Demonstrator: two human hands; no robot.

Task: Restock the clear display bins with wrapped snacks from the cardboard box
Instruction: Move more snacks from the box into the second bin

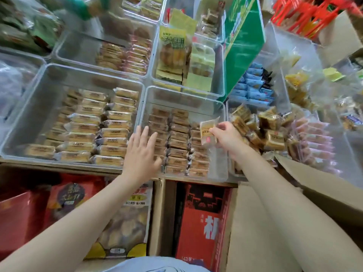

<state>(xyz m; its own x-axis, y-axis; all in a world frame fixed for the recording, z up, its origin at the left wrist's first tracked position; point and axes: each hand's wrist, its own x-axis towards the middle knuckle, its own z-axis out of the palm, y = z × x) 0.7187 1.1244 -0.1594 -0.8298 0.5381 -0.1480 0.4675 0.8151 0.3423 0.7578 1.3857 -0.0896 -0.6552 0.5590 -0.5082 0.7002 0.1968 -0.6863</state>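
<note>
My right hand (225, 135) pinches one clear-wrapped tan snack (208, 132) above the right side of a clear display bin (182, 95). That bin holds three rows of the same wrapped snacks (176, 146). My left hand (140, 152) hovers with straight, spread fingers over the bin's left rows, holding nothing. The cardboard box (314, 183) shows only as an open flap at the lower right; its inside is hidden.
A larger clear bin (39, 91) on the left holds several longer wrapped cakes. More clear bins of snacks stand behind and to the right. A green carton (243, 46) leans upright at the back. Red gift boxes (198, 222) sit on the shelf below.
</note>
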